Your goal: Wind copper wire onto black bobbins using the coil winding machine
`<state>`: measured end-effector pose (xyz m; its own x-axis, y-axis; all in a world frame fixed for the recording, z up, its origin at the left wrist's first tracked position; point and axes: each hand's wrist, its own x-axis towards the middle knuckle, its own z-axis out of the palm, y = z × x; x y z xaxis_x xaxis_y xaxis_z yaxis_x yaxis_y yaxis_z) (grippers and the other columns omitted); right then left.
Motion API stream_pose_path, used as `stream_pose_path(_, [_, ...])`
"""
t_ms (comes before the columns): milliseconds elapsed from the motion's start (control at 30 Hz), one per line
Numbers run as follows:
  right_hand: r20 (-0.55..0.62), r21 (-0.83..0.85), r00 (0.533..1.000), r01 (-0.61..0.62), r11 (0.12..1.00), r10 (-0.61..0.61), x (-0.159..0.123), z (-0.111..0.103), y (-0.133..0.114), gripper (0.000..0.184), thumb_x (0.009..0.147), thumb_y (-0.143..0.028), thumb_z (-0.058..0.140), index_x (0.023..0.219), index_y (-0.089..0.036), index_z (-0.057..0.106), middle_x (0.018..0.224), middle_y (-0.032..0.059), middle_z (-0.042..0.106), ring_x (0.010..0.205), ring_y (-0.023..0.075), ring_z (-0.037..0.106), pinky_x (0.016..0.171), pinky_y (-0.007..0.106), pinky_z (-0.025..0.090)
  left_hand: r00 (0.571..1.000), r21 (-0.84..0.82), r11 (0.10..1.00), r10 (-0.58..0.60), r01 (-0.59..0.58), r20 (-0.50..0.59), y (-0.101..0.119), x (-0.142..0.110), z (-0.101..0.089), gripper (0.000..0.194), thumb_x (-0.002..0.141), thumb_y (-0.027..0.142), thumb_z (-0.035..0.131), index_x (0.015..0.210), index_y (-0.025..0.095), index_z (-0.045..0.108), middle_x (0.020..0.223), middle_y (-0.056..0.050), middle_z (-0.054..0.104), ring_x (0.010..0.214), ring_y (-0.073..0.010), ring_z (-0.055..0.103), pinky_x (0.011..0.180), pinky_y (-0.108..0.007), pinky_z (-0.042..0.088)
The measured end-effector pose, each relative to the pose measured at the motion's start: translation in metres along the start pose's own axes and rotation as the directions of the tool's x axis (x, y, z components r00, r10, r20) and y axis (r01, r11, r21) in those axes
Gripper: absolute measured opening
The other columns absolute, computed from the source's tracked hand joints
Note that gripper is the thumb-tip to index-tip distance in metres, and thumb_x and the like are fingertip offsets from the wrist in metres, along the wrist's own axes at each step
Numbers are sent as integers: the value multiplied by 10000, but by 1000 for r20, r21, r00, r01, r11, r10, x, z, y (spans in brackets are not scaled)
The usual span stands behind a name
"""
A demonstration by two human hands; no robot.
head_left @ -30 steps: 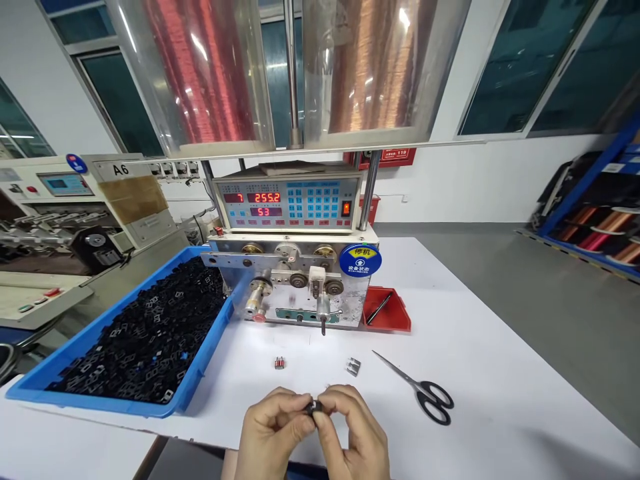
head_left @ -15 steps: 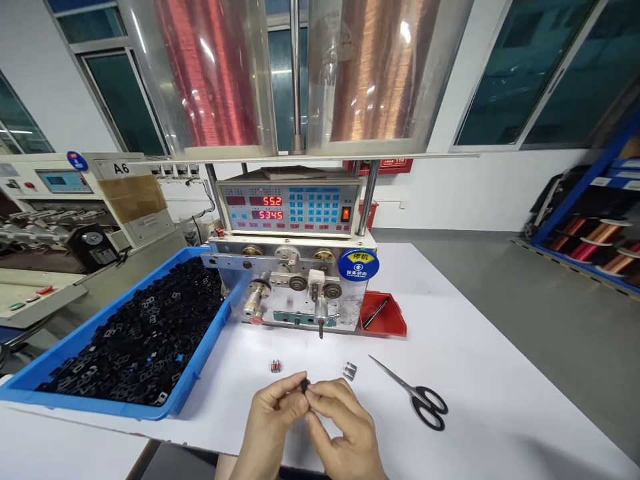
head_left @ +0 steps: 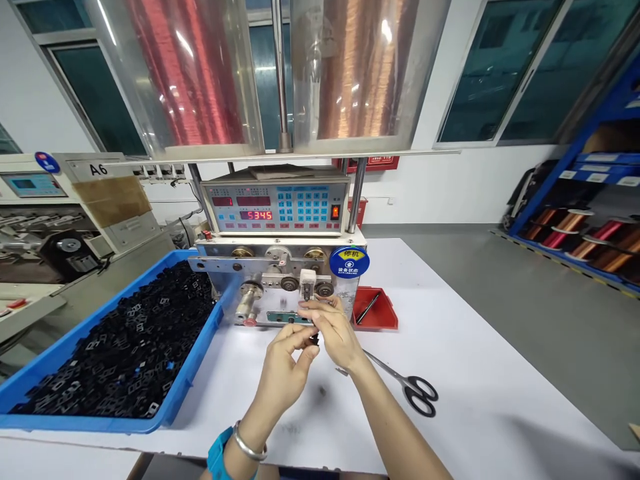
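- Hands: two, left hand (head_left: 286, 370) and right hand (head_left: 333, 330), together holding one small black part (head_left: 314, 339).
- Winding machine (head_left: 280, 267): one, far centre of the bench (head_left: 475, 373).
- Wire spools: two above the machine, one red spool (head_left: 175, 73) at left, one copper spool (head_left: 360, 67) at right.
- Blue tray (head_left: 195, 363): one, left, filled with black parts (head_left: 125, 347) too many to count.
- Red bin (head_left: 385, 317): one, right of the machine.
- Scissors (head_left: 407, 385): one pair, right.
- Bracelet (head_left: 247, 447): one, left wrist.
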<state>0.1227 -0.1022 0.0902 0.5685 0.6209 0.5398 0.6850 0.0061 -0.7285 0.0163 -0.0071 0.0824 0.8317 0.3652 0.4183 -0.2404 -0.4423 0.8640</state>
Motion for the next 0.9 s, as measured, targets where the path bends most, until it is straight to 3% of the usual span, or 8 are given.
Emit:
stream_pose_path(67, [-6,-22,1000,17,1000,-17,0,-3,2,395,937,-345,333,973,-249,714,1093,36,678,1151,230,484,1015,468,312,999,-22,999,-28,27,-37,-1,1,3,222,756,220,616,952,219,721,849,-55,635,756,-174,585,706,-313,493])
stream_pose_path(167, [-163,-82,987,-24,996,11,-15,-8,13,357,933,-349,359,1046,-229,675,1134,51,654,1132,214,496,965,422,385,974,-228,957,-205,178,-100,-6,5,10,238,695,216,681,931,200,714,883,-54,645,764,-167,605,735,-312,497])
stream_pose_path(267, [-299,-177,949,-153,972,94,-43,-10,28,296,912,-323,407,965,-196,669,961,70,690,921,202,581,769,350,483,900,-552,765,-432,331,-59,-14,12,15,232,569,190,777,758,180,643,797,1,642,699,-135,618,732,-298,494])
stream_pose_path(333, [-299,-228,946,-198,953,125,-67,-5,33,217,868,-282,474,827,-192,668,767,50,679,737,197,576,629,320,476,870,-695,617,-492,370,26,-18,17,15,294,517,173,809,671,173,559,725,39,618,663,-115,619,741,-300,493])
stream_pose_path(433, [-226,-333,968,-179,926,106,-102,14,38,131,792,-213,544,705,-202,641,654,30,635,639,195,540,578,315,454,861,-755,522,-496,396,109,-21,22,13,349,491,160,828,707,170,555,689,58,594,654,-106,623,752,-310,498])
stream_pose_path(600, [-187,-551,981,-152,821,56,-130,46,41,84,772,-168,558,714,-212,599,696,37,610,663,206,564,581,315,470,884,-749,538,-448,386,134,-26,26,12,457,493,150,826,894,188,608,686,73,570,635,-104,632,722,-294,505])
stream_pose_path(767, [-348,-279,935,-167,946,62,-101,42,17,54,842,-180,531,806,-196,569,686,1,618,555,119,576,538,229,487,924,-780,551,-373,297,88,-35,24,20,415,541,195,813,893,199,594,704,77,546,669,-122,649,738,-299,506])
stream_pose_path(900, [-505,-264,855,-18,964,-122,-66,36,-10,137,820,-135,566,709,-200,518,669,5,595,596,114,585,559,222,489,939,-784,560,-335,267,81,-41,22,23,403,586,197,791,928,215,579,713,75,536,718,-132,652,727,-265,494])
